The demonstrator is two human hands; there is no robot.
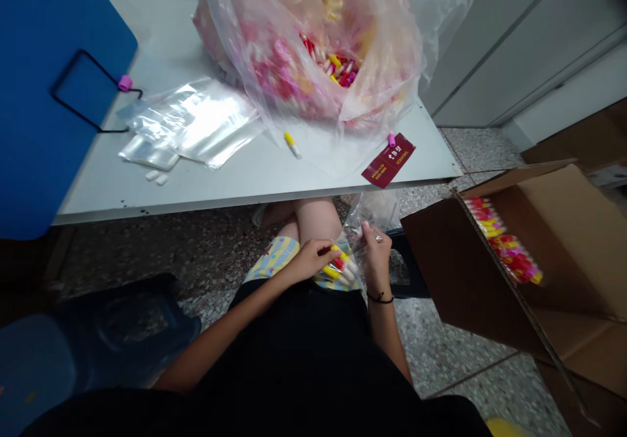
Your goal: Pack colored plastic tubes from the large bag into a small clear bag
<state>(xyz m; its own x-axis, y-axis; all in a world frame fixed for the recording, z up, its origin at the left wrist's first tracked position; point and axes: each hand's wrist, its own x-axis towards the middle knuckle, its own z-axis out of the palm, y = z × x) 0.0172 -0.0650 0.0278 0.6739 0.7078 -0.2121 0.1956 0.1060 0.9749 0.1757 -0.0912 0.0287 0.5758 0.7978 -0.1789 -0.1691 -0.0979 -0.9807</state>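
Several yellow-capped white plastic tubes (341, 271) sit bunched in my L hand (307, 260), just over my lap, fingers curled round them in a narrow, closed grip. My R hand (376, 258) pinches a thin clear plastic bag (365, 225) right beside them, also a narrow grip, w/ a black cord band (380, 298) on that wrist.

Far ahead, on a white tabletop (255, 185), a big clear plastic sack (313, 51) holds a heap of pink, red and yellow tubes. Near the table's front edge lie one loose yellow-capped tube (292, 144), a small pink cap (391, 140) and a dark red rectangular card (388, 161) w/ gold print. Far left: flat clear plastic bags (196, 123) beside a blue board (49, 97) w/ a black wire loop. On my right, an open brown cardboard box (490, 274) holds a row of red-and-yellow tubes (504, 242).
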